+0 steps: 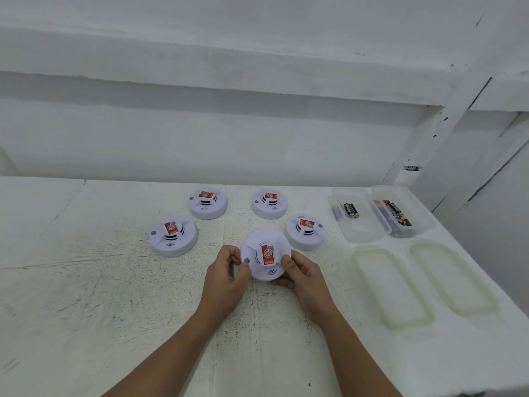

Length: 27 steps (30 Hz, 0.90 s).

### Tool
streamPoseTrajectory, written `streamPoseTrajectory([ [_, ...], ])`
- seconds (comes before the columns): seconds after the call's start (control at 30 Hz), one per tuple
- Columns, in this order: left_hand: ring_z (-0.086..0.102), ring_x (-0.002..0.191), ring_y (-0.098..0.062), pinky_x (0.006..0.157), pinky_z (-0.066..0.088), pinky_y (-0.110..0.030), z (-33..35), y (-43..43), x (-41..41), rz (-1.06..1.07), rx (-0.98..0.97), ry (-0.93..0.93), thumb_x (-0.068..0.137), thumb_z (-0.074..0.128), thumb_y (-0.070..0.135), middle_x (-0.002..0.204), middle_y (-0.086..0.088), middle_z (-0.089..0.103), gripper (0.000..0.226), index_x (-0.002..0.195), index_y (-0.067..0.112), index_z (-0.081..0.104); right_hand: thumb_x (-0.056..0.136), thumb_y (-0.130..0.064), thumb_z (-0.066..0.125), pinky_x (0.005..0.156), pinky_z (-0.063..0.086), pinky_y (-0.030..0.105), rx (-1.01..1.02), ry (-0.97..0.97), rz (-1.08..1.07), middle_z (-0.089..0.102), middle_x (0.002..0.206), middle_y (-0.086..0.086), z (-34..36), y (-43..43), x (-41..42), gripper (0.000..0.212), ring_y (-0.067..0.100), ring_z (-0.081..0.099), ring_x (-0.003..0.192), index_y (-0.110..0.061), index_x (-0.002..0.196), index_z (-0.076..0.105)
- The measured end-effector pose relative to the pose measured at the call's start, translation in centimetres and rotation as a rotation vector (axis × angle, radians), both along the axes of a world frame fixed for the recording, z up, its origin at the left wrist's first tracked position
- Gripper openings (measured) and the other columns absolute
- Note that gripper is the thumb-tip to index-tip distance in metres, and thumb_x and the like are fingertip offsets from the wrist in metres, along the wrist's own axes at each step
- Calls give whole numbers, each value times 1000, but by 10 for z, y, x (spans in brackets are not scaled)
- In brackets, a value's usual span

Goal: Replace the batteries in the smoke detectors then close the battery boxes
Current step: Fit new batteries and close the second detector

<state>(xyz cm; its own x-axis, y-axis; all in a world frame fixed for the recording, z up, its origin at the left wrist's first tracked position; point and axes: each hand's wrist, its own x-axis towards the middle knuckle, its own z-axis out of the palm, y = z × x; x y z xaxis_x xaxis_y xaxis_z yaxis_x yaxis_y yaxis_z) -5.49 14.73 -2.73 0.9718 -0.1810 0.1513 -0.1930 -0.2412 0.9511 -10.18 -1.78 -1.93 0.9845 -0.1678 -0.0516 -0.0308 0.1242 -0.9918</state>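
Your left hand (229, 275) and right hand (300, 272) lift one smoke detector (266, 257) off the bench (86, 282), fingers (287, 263) pinching its rim from both sides. Twist unevenly and it may slip onto the neighbouring detector (305, 232); batteries (351, 210) wait in trays, right.

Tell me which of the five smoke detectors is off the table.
The nearest smoke detector, gripped by the left hand and the right hand and tilted toward the camera. The other four lie flat on the table behind it.
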Motion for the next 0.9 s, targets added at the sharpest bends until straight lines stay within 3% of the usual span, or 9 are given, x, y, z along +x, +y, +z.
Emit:
streamPoseTrajectory([
  [0.13,53,61,-2,53,43,-16,2,0,-4,13,-72,0,89,58,14,78,0,61,6,91,18,55,95,-22,51,88,54,43,12,-7,11,69,114,10,0,0,-1,32,27,65,107,-10,123,62],
  [0.7,49,57,0,50,39,-13,1,2,-3,41,-66,29,91,58,10,74,6,58,9,93,18,56,92,-24,55,87,55,45,-39,7,-28,72,109,8,2,3,-4,32,25,67,102,-10,120,64],
  [0.83,50,59,-1,52,41,-15,-2,3,-2,47,-75,37,90,58,21,75,7,60,3,92,22,56,94,-20,54,88,55,45,-36,8,-26,71,109,9,2,3,-4,30,27,67,102,-9,120,64],
  [0.9,53,62,-3,55,44,-19,-3,3,-1,47,-85,39,83,55,31,76,7,61,11,91,24,56,94,-19,54,88,55,45,-36,12,-28,72,108,10,3,3,-4,30,27,67,102,-8,120,64],
])
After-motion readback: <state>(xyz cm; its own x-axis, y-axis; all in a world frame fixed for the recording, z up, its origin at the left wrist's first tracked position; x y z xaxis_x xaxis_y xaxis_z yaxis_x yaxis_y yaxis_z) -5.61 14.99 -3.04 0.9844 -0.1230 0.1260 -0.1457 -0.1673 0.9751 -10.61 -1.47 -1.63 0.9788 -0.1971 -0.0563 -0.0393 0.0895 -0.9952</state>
